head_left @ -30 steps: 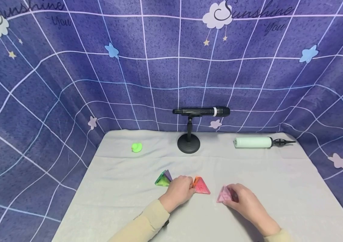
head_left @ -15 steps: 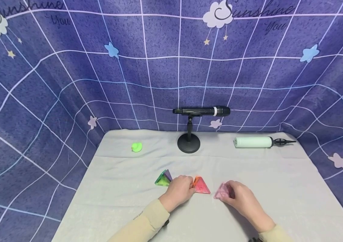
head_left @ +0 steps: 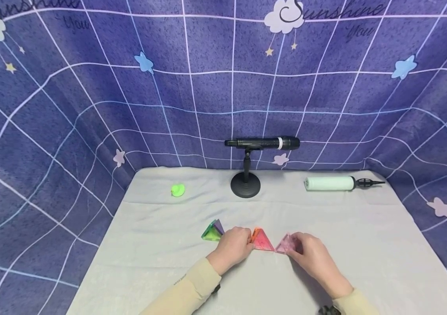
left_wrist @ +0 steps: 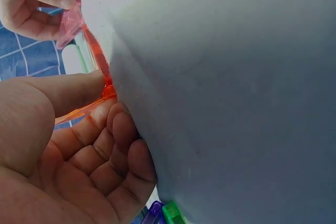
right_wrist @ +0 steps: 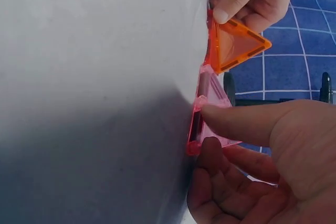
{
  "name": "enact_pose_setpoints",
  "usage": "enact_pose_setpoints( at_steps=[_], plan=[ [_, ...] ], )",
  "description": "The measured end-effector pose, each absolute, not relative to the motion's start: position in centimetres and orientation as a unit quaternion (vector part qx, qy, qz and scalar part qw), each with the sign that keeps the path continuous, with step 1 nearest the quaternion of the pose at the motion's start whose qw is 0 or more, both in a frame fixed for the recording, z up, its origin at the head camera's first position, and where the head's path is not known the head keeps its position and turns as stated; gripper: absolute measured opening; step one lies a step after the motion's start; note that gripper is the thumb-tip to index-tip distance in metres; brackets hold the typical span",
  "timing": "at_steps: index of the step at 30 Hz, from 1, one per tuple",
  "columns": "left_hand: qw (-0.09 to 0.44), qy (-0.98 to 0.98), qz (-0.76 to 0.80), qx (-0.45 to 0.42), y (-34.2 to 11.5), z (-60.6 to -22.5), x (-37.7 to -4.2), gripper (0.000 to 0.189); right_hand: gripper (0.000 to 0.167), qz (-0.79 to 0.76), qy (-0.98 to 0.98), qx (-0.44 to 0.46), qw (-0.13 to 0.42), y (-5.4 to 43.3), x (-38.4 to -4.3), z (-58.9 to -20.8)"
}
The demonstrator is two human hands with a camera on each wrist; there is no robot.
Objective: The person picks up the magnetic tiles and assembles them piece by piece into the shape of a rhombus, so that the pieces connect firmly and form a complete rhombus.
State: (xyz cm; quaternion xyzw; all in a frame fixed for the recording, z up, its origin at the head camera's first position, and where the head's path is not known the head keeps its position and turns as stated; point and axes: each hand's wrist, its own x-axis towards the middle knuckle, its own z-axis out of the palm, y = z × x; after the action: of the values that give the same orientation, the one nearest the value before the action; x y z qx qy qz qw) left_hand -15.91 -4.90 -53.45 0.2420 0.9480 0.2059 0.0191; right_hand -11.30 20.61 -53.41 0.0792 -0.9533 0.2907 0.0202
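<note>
My left hand (head_left: pixel 232 247) pinches an upright orange translucent triangular magnetic tile (right_wrist: pixel 240 46) by its lower corner, between thumb and index finger. Joined to its base, a red triangular tile (head_left: pixel 262 241) lies flat on the table. Just right of these, my right hand (head_left: pixel 313 256) grips pink triangular tiles (head_left: pixel 283 245) between thumb and fingers. One pink corner meets or nearly meets the red tile's right corner. Left of my left hand stand joined green (head_left: pixel 211 234) and purple triangular tiles (head_left: pixel 219 226), partly hidden by the hand.
A black microphone on a round-based stand (head_left: pixel 245 184) stands at the back middle. The small green rubber duck (head_left: pixel 177 190) sits at back left. A pale green hand pump (head_left: pixel 330 183) lies at back right. Patterned blue curtain (head_left: pixel 207 87) surrounds the white-covered table (head_left: pixel 148 253).
My right hand has carried the pink tiles leftward and slightly away from me, up to the red tile. The left hand has stayed in place on the orange tile.
</note>
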Motion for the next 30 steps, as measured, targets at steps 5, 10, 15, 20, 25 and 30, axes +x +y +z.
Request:
enact_pose_setpoints(
  at_steps=[5,10,15,20,25,30],
  plan=[
    [0.023,0.948,0.203,0.243,-4.9,-53.4,-16.1,0.042,0.035,0.282,-0.956,0.070,0.030,20.3,-11.3,-53.3],
    [0.024,0.949,0.203,0.240,-5.0,-53.6,-16.1,0.043,0.028,0.257,-0.963,0.062,0.057,19.8,-11.6,-53.4],
    [0.022,0.948,0.205,0.241,-5.1,-53.6,-16.2,0.043,0.026,0.247,-0.965,0.055,0.070,19.5,-11.7,-53.4],
    [0.021,0.948,0.206,0.242,-5.1,-53.6,-16.2,0.043,0.025,0.250,-0.962,0.062,0.092,19.3,-11.7,-53.5],
    [0.023,0.948,0.205,0.241,-5.0,-53.6,-16.1,0.043,0.026,0.252,-0.958,0.076,0.115,18.5,-11.8,-53.5],
    [0.021,0.947,0.205,0.245,-4.9,-53.3,-16.0,0.043,0.024,0.251,-0.957,0.083,0.116,17.7,-12.1,-53.6]
  ],
)
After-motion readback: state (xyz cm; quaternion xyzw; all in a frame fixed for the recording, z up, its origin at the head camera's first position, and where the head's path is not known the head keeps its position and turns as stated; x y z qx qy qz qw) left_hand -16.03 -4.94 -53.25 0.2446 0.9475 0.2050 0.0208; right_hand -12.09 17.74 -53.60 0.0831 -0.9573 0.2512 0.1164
